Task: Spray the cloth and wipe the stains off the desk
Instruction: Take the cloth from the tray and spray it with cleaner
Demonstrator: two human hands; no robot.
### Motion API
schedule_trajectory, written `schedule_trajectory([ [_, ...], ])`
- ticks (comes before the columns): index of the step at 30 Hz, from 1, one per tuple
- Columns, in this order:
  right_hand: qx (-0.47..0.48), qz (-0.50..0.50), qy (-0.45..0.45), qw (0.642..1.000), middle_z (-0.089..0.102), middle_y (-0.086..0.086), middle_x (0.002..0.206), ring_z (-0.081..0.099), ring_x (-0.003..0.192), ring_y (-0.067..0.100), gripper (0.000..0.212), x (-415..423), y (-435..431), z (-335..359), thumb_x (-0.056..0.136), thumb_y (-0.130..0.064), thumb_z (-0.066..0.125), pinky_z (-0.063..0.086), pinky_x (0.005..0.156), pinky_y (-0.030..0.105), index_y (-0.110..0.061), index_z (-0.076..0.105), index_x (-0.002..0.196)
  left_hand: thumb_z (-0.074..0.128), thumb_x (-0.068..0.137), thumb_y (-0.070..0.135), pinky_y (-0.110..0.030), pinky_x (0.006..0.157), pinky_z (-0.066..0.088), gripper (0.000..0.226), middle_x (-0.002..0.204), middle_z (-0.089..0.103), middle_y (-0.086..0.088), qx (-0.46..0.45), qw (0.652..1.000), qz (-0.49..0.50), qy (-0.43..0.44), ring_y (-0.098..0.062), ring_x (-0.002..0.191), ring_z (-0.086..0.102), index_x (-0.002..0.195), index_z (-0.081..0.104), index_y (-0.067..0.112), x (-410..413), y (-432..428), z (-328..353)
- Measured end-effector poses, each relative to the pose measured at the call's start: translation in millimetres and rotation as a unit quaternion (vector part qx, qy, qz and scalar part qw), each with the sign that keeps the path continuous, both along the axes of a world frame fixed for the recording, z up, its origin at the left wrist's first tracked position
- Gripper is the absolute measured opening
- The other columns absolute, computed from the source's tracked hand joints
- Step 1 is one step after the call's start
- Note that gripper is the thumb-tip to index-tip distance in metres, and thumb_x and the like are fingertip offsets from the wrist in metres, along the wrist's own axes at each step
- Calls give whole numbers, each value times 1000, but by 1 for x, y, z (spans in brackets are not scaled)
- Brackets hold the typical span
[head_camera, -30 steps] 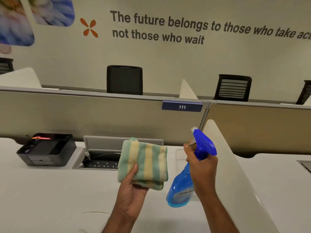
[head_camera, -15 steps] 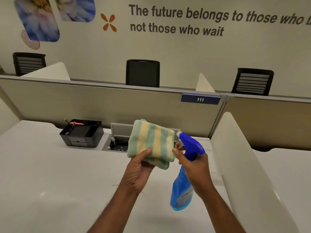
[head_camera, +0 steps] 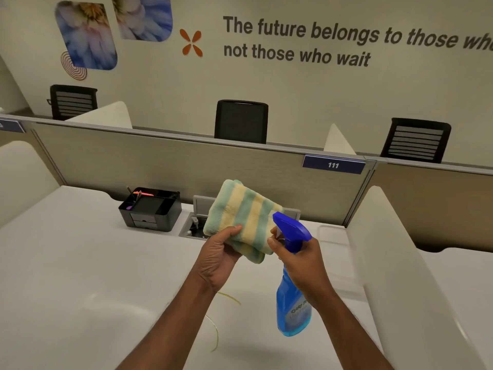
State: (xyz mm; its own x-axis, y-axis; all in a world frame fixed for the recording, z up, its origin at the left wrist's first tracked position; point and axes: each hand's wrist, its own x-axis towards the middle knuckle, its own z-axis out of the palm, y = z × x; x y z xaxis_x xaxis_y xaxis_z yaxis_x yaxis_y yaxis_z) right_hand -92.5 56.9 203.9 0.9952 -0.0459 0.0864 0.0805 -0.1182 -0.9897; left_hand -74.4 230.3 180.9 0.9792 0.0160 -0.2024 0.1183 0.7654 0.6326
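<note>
Black organiser (head_camera: 150,209) at 10 o'clock on the white desk (head_camera: 66,276), against the partition. Left hand (head_camera: 218,253) at centre, closed around the lower edge of the folded green-and-yellow striped cloth (head_camera: 241,214), held up off the desk. Thin yellow stains (head_camera: 216,335) at 6 o'clock, below the forearm. Right hand (head_camera: 301,259) at 4 o'clock wraps the neck of the blue spray bottle (head_camera: 293,305), nozzle just beside the cloth
</note>
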Motion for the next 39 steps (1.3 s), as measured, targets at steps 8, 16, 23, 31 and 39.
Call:
schedule_trajectory([
  [8, -47, 23, 3, 999, 68, 4, 89, 68, 83, 19, 21, 9, 15, 1, 87, -29, 74, 51, 66, 19, -28, 60, 102, 66, 81, 3, -55, 100, 53, 45, 125, 70, -13, 20, 1000, -6, 5, -37, 121, 64, 124, 62, 16, -2, 12, 1],
  [16, -52, 47, -18, 997, 64, -1, 83, 65, 76, 14, 21, 13, 30, 9, 86, -30, 74, 50, 62, 14, -34, 55, 95, 62, 90, -1, -56, 103, 50, 44, 135, 64, -18, 33, 999, -11, 14, -36, 122, 63, 130, 59, 14, 4, 22, 1],
  [23, -81, 57, -18, 995, 64, -4, 77, 64, 70, 13, 18, 13, 34, 3, 87, -29, 74, 50, 64, 19, -34, 58, 93, 61, 90, -2, -56, 102, 51, 48, 137, 64, -16, 5, 1000, 8, -2, -37, 124, 62, 136, 57, 12, 11, 26, 3],
  [31, -97, 15, 7, 995, 70, 3, 82, 67, 76, 18, 31, 16, 23, -10, 87, -29, 73, 55, 66, 27, -16, 63, 114, 63, 82, -1, -66, 109, 39, 51, 135, 65, -14, -73, 996, 45, -27, -38, 127, 59, 131, 61, 14, 20, 32, 10],
  [39, -69, -26, 0, 997, 67, 6, 78, 66, 72, 18, 14, 25, 21, 0, 90, -24, 70, 52, 65, 25, -24, 60, 99, 60, 85, -4, -64, 109, 41, 49, 136, 65, -14, -90, 994, 48, -26, -38, 126, 60, 131, 60, 15, 19, 29, 8],
])
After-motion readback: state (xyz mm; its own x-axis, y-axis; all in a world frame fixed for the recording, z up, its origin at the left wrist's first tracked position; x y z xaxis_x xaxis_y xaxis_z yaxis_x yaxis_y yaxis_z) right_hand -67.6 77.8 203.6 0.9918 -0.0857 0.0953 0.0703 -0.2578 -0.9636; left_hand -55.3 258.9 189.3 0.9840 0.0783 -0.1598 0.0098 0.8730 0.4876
